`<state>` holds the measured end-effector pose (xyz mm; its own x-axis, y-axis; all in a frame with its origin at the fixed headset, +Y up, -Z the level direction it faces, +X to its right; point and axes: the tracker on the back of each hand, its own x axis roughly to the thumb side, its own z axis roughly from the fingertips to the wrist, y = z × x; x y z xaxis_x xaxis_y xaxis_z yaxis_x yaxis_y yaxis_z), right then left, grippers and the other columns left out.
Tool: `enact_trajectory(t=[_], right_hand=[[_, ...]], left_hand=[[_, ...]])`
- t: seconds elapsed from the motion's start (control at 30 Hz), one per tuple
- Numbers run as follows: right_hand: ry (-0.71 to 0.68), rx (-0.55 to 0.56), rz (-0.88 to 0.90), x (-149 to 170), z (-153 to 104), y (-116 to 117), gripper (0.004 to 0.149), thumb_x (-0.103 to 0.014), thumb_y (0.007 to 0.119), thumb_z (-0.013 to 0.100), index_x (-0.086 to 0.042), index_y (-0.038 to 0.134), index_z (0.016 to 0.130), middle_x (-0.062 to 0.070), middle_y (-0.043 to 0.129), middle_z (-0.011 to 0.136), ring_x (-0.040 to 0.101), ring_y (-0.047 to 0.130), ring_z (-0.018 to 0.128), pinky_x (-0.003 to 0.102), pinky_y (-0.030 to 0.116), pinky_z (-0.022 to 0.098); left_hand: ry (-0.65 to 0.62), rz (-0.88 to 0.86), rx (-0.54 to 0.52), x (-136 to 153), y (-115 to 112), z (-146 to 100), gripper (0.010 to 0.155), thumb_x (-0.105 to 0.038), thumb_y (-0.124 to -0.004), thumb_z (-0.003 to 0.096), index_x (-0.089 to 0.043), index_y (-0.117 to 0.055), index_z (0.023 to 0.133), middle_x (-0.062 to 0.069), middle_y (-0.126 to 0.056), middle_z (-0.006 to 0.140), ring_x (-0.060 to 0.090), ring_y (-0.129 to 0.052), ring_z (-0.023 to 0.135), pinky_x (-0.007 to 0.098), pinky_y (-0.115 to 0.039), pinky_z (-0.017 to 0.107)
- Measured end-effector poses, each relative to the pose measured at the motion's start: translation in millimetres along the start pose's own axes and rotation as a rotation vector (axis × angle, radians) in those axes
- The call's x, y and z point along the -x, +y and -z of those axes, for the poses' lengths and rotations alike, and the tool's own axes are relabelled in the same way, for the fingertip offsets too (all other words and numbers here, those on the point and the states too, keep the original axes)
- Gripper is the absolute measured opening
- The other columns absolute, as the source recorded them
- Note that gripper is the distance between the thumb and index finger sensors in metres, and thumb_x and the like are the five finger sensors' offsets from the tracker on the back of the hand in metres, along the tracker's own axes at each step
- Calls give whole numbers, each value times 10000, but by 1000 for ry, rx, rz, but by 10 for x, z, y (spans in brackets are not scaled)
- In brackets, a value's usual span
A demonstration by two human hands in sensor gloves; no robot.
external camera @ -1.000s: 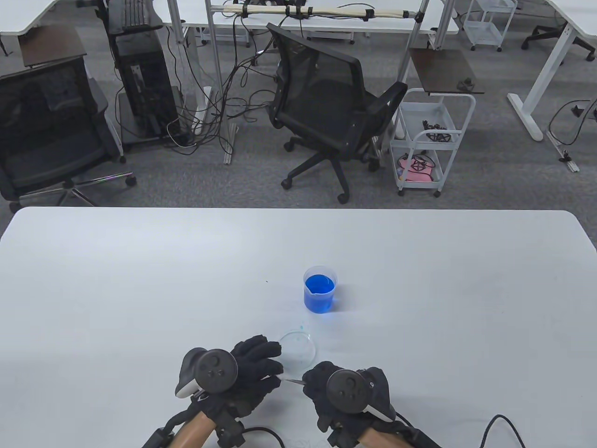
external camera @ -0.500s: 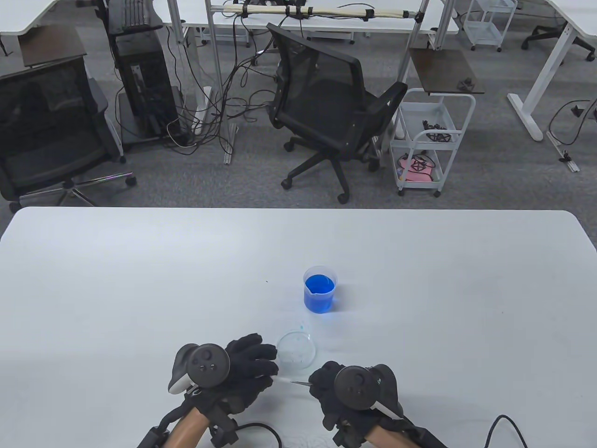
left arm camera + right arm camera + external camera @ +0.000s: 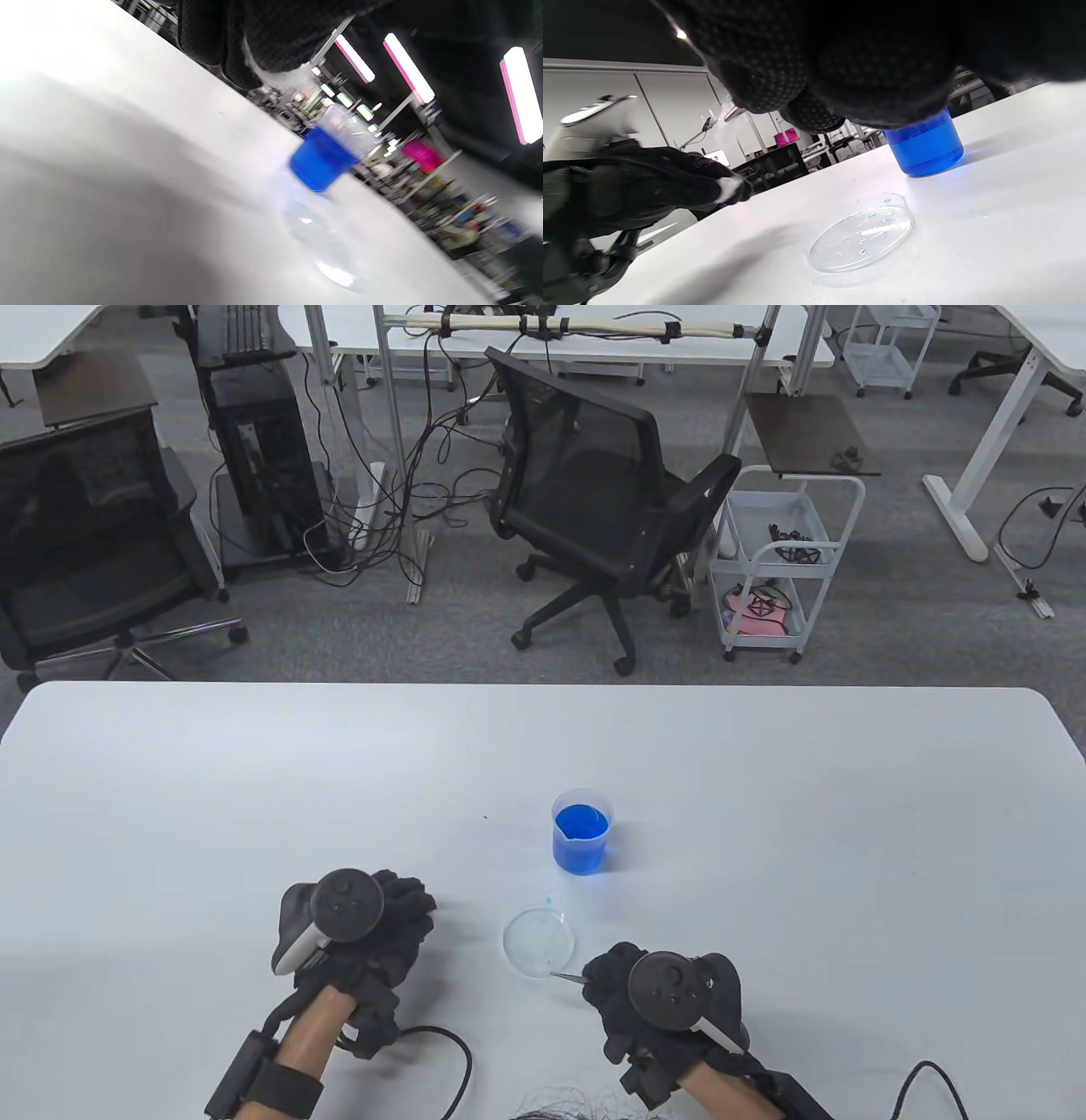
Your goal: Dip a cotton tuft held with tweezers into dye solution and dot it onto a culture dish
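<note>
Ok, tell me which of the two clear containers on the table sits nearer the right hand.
The culture dish: flat, shallow, with small droplets inside, just off the right hand and its tweezers. The beaker of blue dye stands upright farther back.

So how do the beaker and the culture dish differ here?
The beaker is tall and upright with a deep fill of blue liquid; the culture dish is flat and shallow, holding only scattered small droplets, as the right wrist view shows. The beaker stands farther from the hands; the culture dish lies beside the right hand. Both are clear and stand apart on the white table.
</note>
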<state>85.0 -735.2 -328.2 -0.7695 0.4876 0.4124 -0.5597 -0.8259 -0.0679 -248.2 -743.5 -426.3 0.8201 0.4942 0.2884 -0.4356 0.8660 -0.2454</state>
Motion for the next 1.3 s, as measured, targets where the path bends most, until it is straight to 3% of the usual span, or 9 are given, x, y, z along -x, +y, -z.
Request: enact_trajectory(t=[0.2,0.43,0.57,0.63,0.7,0.8,0.97,1.13,1.3], right_hand=[[12,2,-10,53,17,-12,403,-270,903,257,-15,1049,533,238,1013,557,164,1005,217,331,925,99],[11,-27,-9,71,21,-6,403,-275,903,261,-19,1048,537,236,1011,564,164,1007,222,331,927,104],[1,-41,-11,64,19,11,407,-279,904,261,-20,1047,541,234,1012,565,164,1009,223,330,929,105],[4,-54,-15,66,24,18,407,-279,903,262,-20,1046,542,236,1011,567,163,1009,223,330,929,105],[3,-45,-16,65,22,14,406,-277,904,261,-19,1047,540,237,1012,565,166,1009,221,331,928,103],[4,-40,-23,63,23,7,407,-277,904,261,-18,1047,540,236,1011,566,165,1008,223,332,928,105],[6,-26,-52,76,39,4,406,-276,903,264,-17,1047,542,237,1011,567,165,1008,224,333,928,106],[31,-2,-94,141,70,-12,405,-276,903,263,-18,1047,541,238,1011,566,165,1008,224,332,928,106],[72,36,-116,256,112,-60,406,-275,905,262,-17,1048,540,238,1012,565,166,1008,222,333,928,104]], left_hand=[[118,304,108,172,52,698,406,-209,-798,560,-40,-801,929,269,-690,1094,569,-403,1031,779,-307,659],[225,474,195,322,-3,1061,372,-271,-847,543,-147,-818,893,219,-649,1111,532,-372,1048,768,-292,671],[242,441,139,382,33,1084,551,-280,-865,535,-95,-612,988,234,-538,1131,536,-338,1040,764,-281,673],[228,429,118,397,45,1078,537,-268,-872,530,-92,-620,970,235,-556,1119,538,-357,1036,765,-288,673],[220,428,87,411,51,1067,422,-235,-860,529,-88,-735,904,223,-666,1083,536,-431,1030,764,-320,673],[219,413,62,442,51,1026,392,-200,-809,543,-72,-771,912,236,-698,1079,539,-453,1025,763,-329,672],[251,341,73,470,96,932,485,-147,-725,561,-95,-662,1039,268,-607,1135,547,-399,1033,764,-300,673],[289,292,117,469,157,777,623,-205,-748,579,-148,-453,1125,272,-426,1195,556,-317,1040,766,-268,668],[259,209,70,350,241,464,652,-272,-774,588,-161,-435,1135,278,-365,1204,564,-304,1035,765,-265,666]])
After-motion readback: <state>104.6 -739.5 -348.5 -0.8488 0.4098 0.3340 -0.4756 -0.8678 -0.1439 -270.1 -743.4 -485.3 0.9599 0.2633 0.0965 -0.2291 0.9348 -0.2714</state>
